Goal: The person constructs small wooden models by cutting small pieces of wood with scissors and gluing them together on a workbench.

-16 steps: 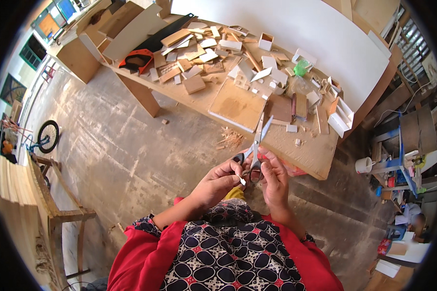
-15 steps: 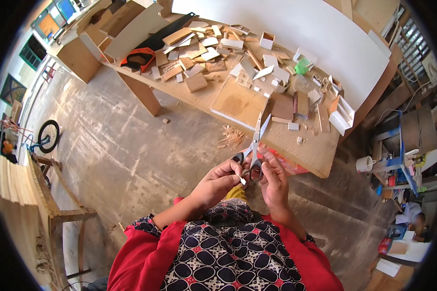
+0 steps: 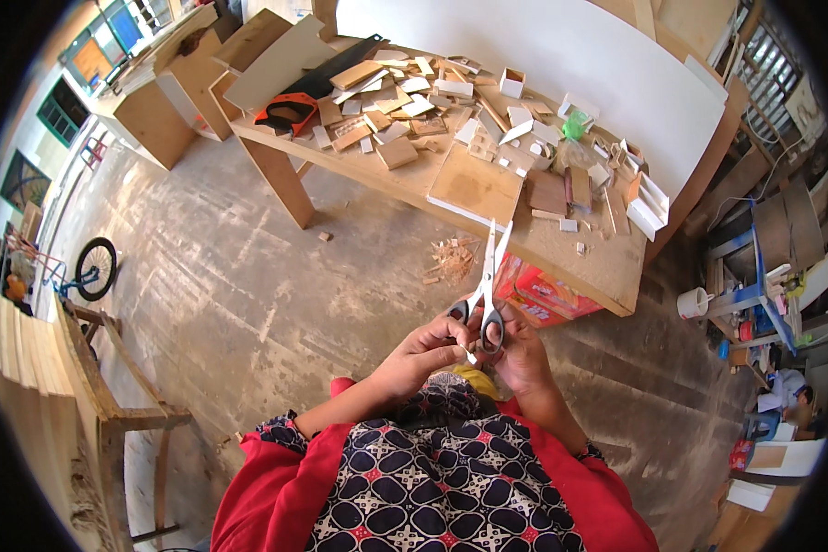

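Observation:
Above my patterned apron, my two hands are close together. My left hand (image 3: 428, 351) is closed, pinching a tiny white piece (image 3: 470, 357) between thumb and finger just below the scissor handles. My right hand (image 3: 523, 363) is closed on steel scissors (image 3: 484, 290) with dark-and-grey handles; their slightly parted blades point up toward the worktable's edge. Some fingers behind the handles are hidden.
Ahead, a wooden worktable (image 3: 598, 276) bears wood offcuts (image 3: 396, 152), an orange-handled saw (image 3: 285, 109) and a white board (image 3: 616, 101). A red box (image 3: 534, 290) sits underneath. A wooden frame (image 3: 133, 414) and bicycle (image 3: 92, 267) stand left. A person (image 3: 791, 396) sits far right.
The view has tilted slightly, showing more of the red box. Both hands and the scissors sit a little lower and further right in the picture, with the same grips.

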Demonstrator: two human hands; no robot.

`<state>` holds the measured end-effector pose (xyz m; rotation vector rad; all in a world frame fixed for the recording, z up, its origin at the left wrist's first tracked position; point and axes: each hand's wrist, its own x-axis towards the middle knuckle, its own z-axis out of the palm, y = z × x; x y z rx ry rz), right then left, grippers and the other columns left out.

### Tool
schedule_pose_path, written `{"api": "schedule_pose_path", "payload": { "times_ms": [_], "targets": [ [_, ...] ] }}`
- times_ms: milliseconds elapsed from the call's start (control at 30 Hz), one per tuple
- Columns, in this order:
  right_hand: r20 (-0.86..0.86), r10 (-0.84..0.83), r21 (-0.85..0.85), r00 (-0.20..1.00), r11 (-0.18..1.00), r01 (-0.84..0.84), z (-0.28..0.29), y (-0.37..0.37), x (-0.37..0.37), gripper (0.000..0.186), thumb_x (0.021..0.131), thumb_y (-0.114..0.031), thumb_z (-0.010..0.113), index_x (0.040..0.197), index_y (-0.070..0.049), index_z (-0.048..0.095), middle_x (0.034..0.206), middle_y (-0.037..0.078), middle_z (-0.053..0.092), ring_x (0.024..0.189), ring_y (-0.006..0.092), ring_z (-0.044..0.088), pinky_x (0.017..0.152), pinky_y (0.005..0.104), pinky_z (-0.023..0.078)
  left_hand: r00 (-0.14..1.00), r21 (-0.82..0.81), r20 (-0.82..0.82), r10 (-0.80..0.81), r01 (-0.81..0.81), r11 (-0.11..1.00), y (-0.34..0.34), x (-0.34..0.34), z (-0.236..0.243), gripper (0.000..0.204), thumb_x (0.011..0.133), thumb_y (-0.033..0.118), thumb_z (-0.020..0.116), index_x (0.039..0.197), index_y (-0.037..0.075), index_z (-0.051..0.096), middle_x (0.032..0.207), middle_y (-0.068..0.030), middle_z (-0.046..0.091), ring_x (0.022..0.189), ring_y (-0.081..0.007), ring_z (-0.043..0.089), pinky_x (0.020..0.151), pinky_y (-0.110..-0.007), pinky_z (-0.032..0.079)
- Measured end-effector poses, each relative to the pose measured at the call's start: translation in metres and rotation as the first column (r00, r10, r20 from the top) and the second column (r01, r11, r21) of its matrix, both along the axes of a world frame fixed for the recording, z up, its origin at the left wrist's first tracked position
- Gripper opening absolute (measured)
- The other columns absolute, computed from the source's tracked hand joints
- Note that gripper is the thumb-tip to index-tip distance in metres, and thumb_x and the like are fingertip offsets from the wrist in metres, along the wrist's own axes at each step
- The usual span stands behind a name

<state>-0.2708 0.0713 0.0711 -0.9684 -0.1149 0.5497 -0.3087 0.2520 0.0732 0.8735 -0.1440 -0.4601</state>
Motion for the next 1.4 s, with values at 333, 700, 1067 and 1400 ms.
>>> {"api": "schedule_pose_path", "payload": {
  "times_ms": [333, 700, 1067, 1400],
  "targets": [
    [0.092, 0.118, -0.029, 0.989, 0.993, -0.116, 0.018, -0.01, 0.029, 0.057, 0.077, -0.031, 0.074, 0.121, -0.008, 0.046, 0.095, 0.004, 0.061, 0.075, 0.0065, 0.057, 0.053, 0.0171, 0.043, 0.99, 0.155, 0.138, 0.008, -0.029, 0.988, 0.006, 0.014, 0.018, 0.004, 0.091, 0.009, 0.056, 0.093, 0.011, 0.058, 0.148, -0.0075, 0.023, 0.133, -0.0168, 0.028, 0.1, -0.032, 0.029],
    [0.475, 0.485, -0.738, 0.735, 0.674, 0.033, 0.086, -0.079, 0.043, 0.051, 0.064, -0.022, 0.083, 0.104, -0.003, 0.057, 0.079, 0.004, 0.059, 0.066, 0.0131, 0.054, 0.061, 0.0256, 0.046, 0.941, 0.29, 0.295, 0.164, -0.251, 0.923, 0.003, 0.06, 0.041, 0.005, 0.084, 0.014, 0.065, 0.086, 0.01, 0.061, 0.149, -0.0131, 0.023, 0.137, -0.0229, 0.024, 0.107, -0.036, 0.023],
    [0.656, 0.55, -0.741, 0.516, 0.6, 0.303, 0.079, -0.087, 0.055, 0.051, 0.062, -0.036, 0.081, 0.1, -0.008, 0.062, 0.077, 0.009, 0.059, 0.069, 0.025, 0.062, 0.061, 0.0353, 0.048, 0.924, 0.383, 0.365, 0.118, -0.264, 0.885, -0.022, 0.082, 0.04, 0.009, 0.083, 0.013, 0.067, 0.08, 0.006, 0.062, 0.146, -0.0177, 0.028, 0.135, -0.0184, 0.027, 0.096, -0.033, 0.033],
    [0.68, 0.532, -0.718, 0.504, 0.62, 0.315, 0.072, -0.085, 0.061, 0.05, 0.061, -0.04, 0.081, 0.097, -0.009, 0.065, 0.066, 0.006, 0.057, 0.058, 0.0223, 0.059, 0.055, 0.0342, 0.046, 0.912, 0.419, 0.372, 0.171, -0.33, 0.846, -0.022, 0.079, 0.04, 0.006, 0.081, 0.011, 0.068, 0.08, 0.008, 0.063, 0.146, -0.0156, 0.029, 0.123, -0.014, 0.042, 0.1, -0.033, 0.032]
  ]
}}
